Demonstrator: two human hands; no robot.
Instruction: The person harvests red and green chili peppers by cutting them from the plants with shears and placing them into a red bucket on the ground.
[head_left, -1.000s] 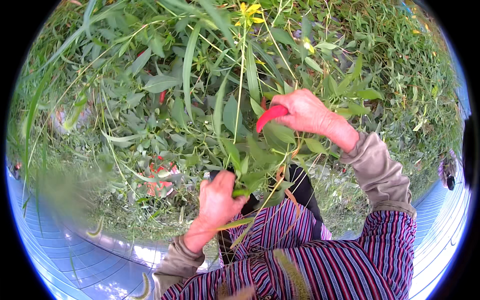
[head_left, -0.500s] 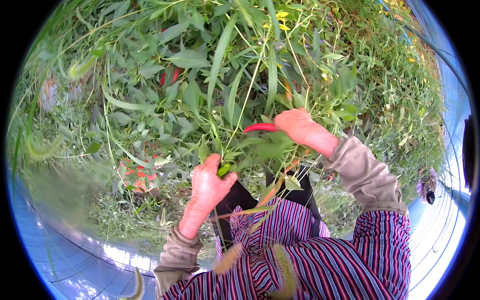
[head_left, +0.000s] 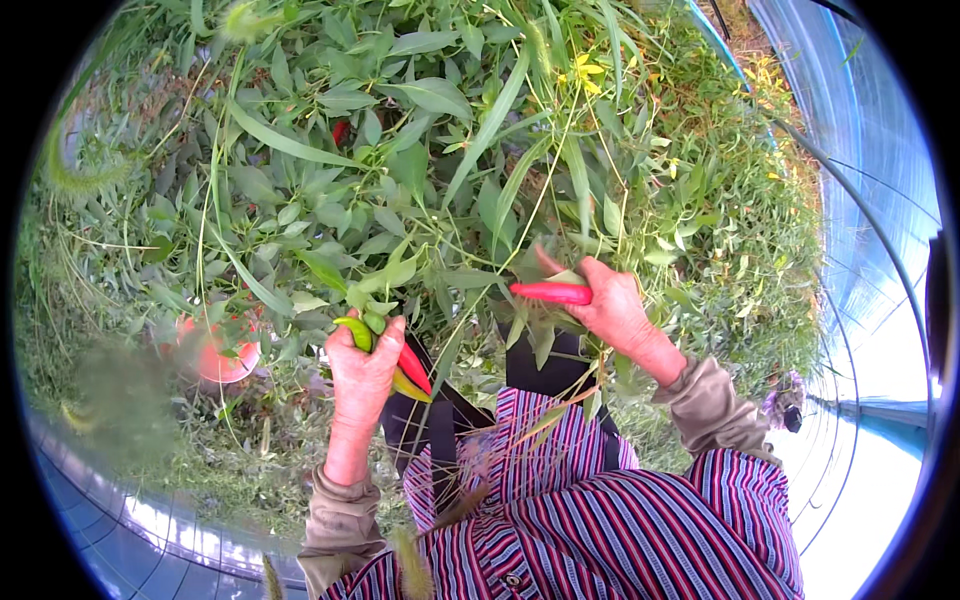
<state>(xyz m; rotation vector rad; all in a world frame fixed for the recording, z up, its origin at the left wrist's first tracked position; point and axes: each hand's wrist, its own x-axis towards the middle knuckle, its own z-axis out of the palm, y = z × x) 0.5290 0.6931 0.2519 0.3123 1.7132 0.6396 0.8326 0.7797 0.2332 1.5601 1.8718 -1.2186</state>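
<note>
My left hand (head_left: 362, 385) is closed around several chili peppers. A green chili pepper (head_left: 355, 331) pokes out above its fingers, and a red chili pepper (head_left: 415, 370) and a yellowish one (head_left: 409, 388) stick out past the thumb. Further right, my right hand (head_left: 618, 312) is closed on a bright red chili pepper (head_left: 553, 293), which points left among the leaves. The fingertips of that hand are partly hidden by foliage. Leafy pepper plants (head_left: 390, 215) surround both hands.
A red container (head_left: 222, 355) stands among the plants at the left, partly covered by leaves. Another red pepper (head_left: 341, 133) hangs deeper in the foliage. Long grass blades (head_left: 495, 125) cross over the plants. Blue sheeting (head_left: 815, 75) and a dark curved hose or pole (head_left: 865, 215) line the right.
My left hand has moved left, and a red and a yellowish pepper now show in it beside the green one. My right hand has shifted slightly right and down, still holding its red pepper.
</note>
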